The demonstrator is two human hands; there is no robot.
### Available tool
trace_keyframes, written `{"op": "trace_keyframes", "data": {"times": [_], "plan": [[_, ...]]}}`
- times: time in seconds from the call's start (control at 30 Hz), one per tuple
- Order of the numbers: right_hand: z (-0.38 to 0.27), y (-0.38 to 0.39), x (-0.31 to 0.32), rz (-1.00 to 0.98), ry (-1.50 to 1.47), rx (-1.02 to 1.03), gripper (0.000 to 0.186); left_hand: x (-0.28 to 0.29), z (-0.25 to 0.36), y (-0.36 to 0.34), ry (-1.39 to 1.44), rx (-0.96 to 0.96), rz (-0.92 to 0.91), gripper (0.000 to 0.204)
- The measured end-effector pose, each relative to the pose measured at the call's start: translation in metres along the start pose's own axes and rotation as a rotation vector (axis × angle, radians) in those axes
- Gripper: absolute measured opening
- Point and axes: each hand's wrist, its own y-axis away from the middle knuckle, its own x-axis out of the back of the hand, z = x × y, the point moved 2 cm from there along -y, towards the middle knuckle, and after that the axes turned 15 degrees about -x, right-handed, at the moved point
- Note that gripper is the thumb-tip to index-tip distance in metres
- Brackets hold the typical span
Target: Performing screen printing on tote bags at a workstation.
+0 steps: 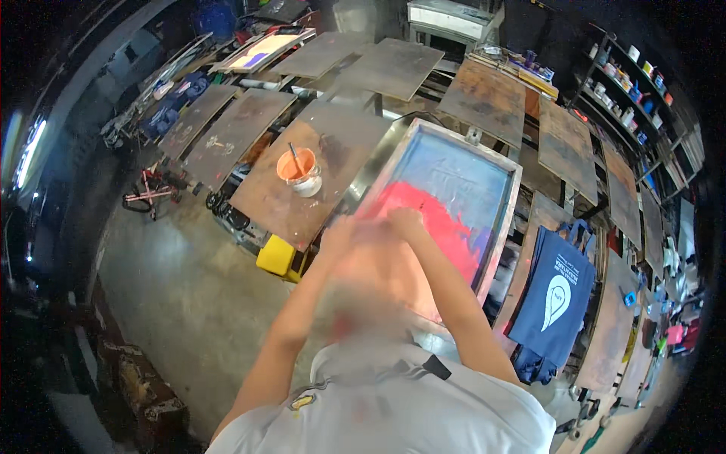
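A screen-printing frame [505, 227] with a pale, stained rim and blue mesh lies in front of me. Bright red-pink ink [414, 198] spreads over its middle, with a peach-orange area nearer my body. Over the frame's left half, my left hand [342, 233] and my right hand [407, 219] are closed on what looks like a squeegee [374, 229], a bar between them smeared by motion. Its blade cannot be made out. Left of the frame, a white tub [306, 185] holds orange ink and a stirring handle [295, 157], standing on a brown board [257, 198].
Dark printing boards [389, 68] radiate around the frame. Navy tote bags [556, 295] lie on a board at the right. A yellow container [277, 257] sits low beside the left board. Bottles fill a shelf [631, 91] at the far right. Concrete floor [181, 303] spreads at the left.
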Motion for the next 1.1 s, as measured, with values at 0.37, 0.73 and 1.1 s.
{"op": "trace_keyframes", "data": {"times": [0.37,0.73,1.1], "plan": [[0.080,0.105,0.042,0.114,-0.232,-0.231,0.033,0.013,0.067,-0.090,-0.183,-0.614,0.009,0.058],[0.117,0.151,0.002,0.043,-0.375,-0.760,0.045,-0.055,0.141,-0.164,-0.204,-0.911,-0.218,0.074],[0.057,0.075,0.021,-0.172,-0.182,-0.420,0.048,-0.028,0.021,-0.109,0.197,-0.596,-0.017,0.070]]}}
